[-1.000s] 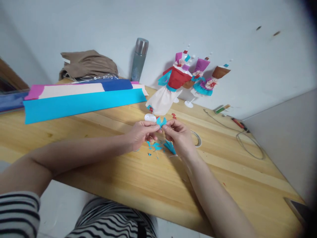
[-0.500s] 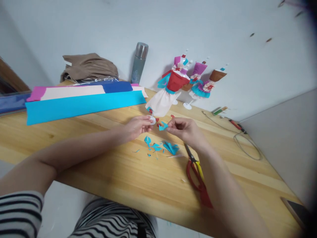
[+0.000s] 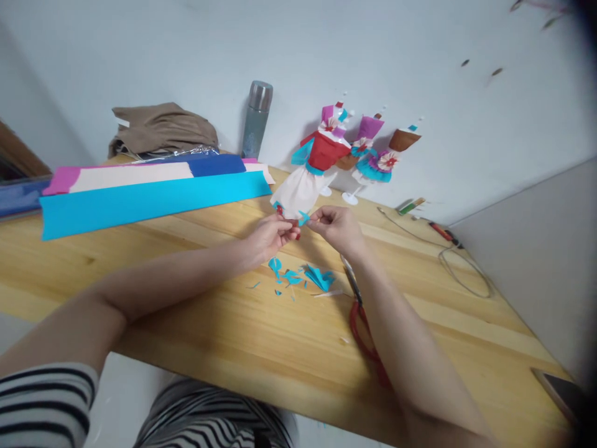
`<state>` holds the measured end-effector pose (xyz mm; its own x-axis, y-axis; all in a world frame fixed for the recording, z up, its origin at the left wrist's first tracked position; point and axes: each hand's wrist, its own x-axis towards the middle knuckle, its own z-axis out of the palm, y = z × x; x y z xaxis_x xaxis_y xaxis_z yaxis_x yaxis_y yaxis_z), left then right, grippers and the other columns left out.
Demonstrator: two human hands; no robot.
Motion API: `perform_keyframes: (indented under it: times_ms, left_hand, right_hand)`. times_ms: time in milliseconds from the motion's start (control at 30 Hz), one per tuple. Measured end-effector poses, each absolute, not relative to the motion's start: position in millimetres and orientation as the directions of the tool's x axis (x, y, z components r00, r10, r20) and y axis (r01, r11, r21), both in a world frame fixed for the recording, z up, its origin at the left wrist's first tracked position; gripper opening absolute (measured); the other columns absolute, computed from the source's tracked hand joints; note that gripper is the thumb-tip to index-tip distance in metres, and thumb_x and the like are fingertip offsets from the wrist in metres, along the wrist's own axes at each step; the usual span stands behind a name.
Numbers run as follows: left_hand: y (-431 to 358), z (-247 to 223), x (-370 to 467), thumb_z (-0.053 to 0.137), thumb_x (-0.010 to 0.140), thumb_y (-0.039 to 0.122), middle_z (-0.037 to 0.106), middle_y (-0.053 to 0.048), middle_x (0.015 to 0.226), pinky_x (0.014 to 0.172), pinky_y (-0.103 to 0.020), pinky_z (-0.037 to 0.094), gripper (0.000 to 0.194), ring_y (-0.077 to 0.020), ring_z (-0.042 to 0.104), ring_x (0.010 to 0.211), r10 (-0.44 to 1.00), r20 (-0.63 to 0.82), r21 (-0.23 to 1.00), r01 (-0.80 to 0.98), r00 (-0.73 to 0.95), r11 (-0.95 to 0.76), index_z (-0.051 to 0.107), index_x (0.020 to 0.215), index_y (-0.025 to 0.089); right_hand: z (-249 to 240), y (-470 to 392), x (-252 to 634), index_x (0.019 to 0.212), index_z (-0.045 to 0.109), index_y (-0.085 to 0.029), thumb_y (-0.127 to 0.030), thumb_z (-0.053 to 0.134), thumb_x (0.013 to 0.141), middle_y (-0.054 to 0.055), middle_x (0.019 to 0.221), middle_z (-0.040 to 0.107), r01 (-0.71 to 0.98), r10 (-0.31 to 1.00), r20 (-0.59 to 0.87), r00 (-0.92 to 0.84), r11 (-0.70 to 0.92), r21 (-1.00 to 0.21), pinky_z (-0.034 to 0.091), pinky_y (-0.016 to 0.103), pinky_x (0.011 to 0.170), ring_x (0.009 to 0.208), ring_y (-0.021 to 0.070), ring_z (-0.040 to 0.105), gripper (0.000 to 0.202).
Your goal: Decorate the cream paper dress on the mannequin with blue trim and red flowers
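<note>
My left hand [image 3: 272, 238] is closed just under the hem of a small doll dress form [image 3: 321, 152] in a red paper top, blue belt and pale skirt. What its fingers pinch is hidden; a bit of red shows beside them. My right hand [image 3: 338, 227] pinches a small cut piece of blue paper [image 3: 303, 218] against or just in front of the hem. A red and blue decoration [image 3: 278, 208] sits at the skirt's lower left. Below the hands lie blue paper scraps [image 3: 319, 277]. Red-handled scissors [image 3: 359, 323] lie partly under my right forearm.
Several more dressed forms, one in a brown top [image 3: 405, 140], stand by the wall. Crepe paper sheets [image 3: 158, 205] lie on the left, with a thermos [image 3: 257, 121] and brown cloth [image 3: 163, 129] behind. A grey cable [image 3: 459, 270] and a red-handled tool [image 3: 441, 233] lie to the right.
My right hand has brought the blue paper piece up and left to the skirt hem. The white disc seen at my left fingers is now hidden. The view has shifted slightly.
</note>
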<state>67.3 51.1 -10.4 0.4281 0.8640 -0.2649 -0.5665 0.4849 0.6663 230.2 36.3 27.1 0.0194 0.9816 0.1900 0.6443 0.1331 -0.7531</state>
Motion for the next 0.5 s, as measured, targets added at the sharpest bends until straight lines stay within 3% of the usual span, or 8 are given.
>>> perform_keyframes:
  times_ms: [267, 500]
  left_hand:
    - [48.3, -16.4, 71.4, 0.055, 0.082, -0.005, 0.064, -0.001, 0.074, 0.058, -0.019, 0.045, 0.019, -0.0078, 0.063, 0.062, 0.85, -0.282, 0.662, -0.551, 0.445, 0.508, 0.061, 0.084, 0.013]
    - [47.4, -12.9, 75.7, 0.059, 0.085, -0.002, 0.064, 0.0, 0.069, 0.055, -0.018, 0.044, 0.015, -0.0077, 0.062, 0.058, 0.846, -0.281, 0.66, -0.549, 0.453, 0.513, 0.061, 0.081, 0.012]
  right_hand:
    - [13.7, 42.2, 229.0, 0.062, 0.062, -0.019, -0.031, 0.072, 0.065, -0.001, 0.053, 0.052, 0.474, 0.98, 0.156, 0.121, 0.081, -0.877, 0.027, 0.027, 0.051, 0.05, 0.0102, 0.038, 0.016]
    - [12.4, 43.8, 227.8, 0.061, 0.06, -0.02, -0.028, 0.073, 0.066, -0.003, 0.05, 0.047, 0.491, 0.981, 0.161, 0.104, 0.09, -0.866, 0.025, 0.027, 0.051, 0.048, 0.009, 0.035, 0.016]
